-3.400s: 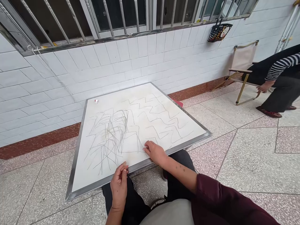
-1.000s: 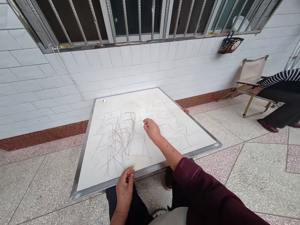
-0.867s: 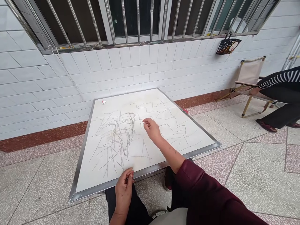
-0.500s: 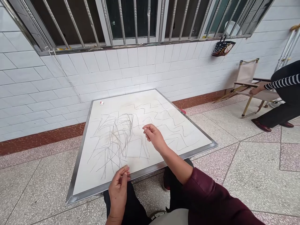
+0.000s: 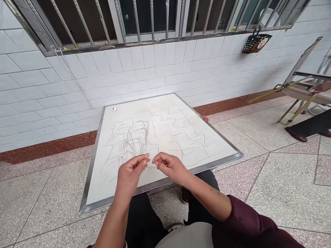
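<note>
Two adjacent grips (image 5: 129, 172) (image 5: 172, 167) over tabletop (image 5: 134, 111)

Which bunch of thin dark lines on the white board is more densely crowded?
The left bunch, just beyond your left hand: its lines crowd together and cross. The right bunch has more widely spaced, zigzagging lines.

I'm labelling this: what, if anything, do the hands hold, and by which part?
Can't tell: left hand and right hand are both pinched, but anything held is too small to see.
</note>
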